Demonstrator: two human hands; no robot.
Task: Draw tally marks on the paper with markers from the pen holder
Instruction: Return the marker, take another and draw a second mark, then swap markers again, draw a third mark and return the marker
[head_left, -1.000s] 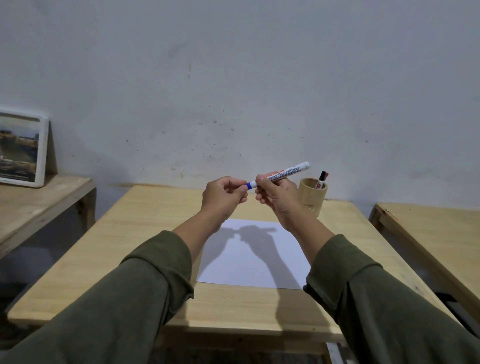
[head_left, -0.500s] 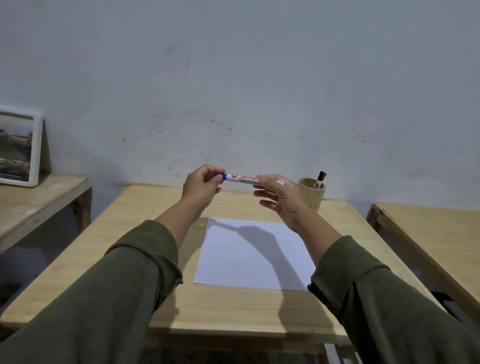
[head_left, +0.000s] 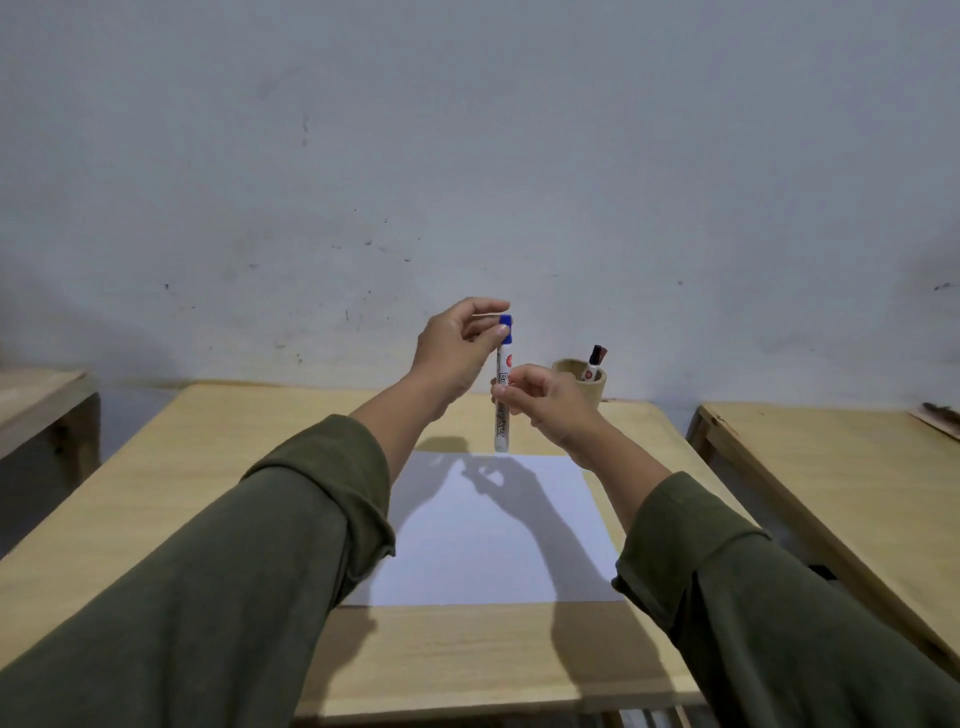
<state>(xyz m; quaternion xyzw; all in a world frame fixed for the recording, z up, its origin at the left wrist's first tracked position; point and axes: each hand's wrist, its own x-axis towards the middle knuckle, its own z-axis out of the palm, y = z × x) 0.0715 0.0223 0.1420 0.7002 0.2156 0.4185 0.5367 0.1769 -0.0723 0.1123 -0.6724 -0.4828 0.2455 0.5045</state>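
Blue marker (head_left: 502, 395) held upright at frame center, above paper (head_left: 493, 530). Cap end pinched by left hand (head_left: 457, 348); barrel mid pinched by right hand (head_left: 545, 402). Judged light, stiff, smooth; best gripped at barrel. Pen holder (head_left: 582, 387) w/ 2nd marker (head_left: 594, 362) seen center-right.

Marker (head_left: 503, 384) now upright, was horizontal; left hand (head_left: 457, 348) pinches blue cap on top, right hand (head_left: 545, 400) grips barrel.

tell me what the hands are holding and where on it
Both hold one blue-capped marker, upright: the left hand pinches its blue cap end, the right hand pinches mid-barrel.
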